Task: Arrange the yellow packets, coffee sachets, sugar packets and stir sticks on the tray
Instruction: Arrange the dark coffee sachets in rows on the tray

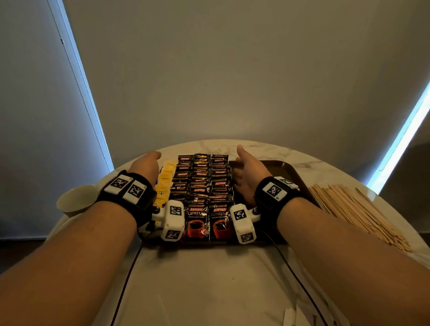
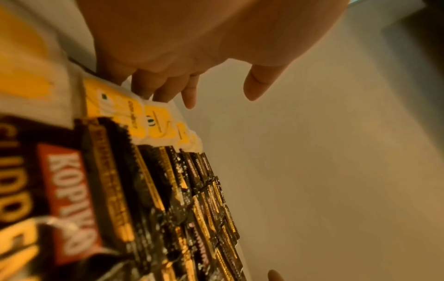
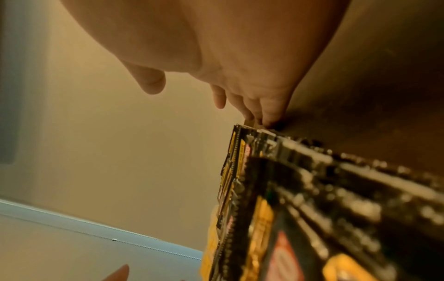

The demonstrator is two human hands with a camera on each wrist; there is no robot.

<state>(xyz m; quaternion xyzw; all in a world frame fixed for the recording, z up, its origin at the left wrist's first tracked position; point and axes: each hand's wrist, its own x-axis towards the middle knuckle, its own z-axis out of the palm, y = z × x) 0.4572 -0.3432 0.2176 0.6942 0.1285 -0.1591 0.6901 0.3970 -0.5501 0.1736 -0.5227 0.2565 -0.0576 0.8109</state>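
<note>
The left hand (image 1: 146, 166) is lying flat-fingered against the outer edge of the yellow packets (image 1: 165, 185), and the right hand (image 1: 247, 178) is pressing straight fingers along the far side of the coffee sachets (image 1: 201, 186); neither is gripping anything. Both rows are sitting on the tray (image 1: 279, 168), so those two sorts appear placed and are being squared up. The stir sticks (image 1: 353, 209) are lying on the table to the right, off the tray, and what may be sugar packets (image 1: 298, 323) (too blurred to tell) are waiting nearer. Only the wrist views show the fingertips (image 3: 269, 116) meeting the packet edges.
</note>
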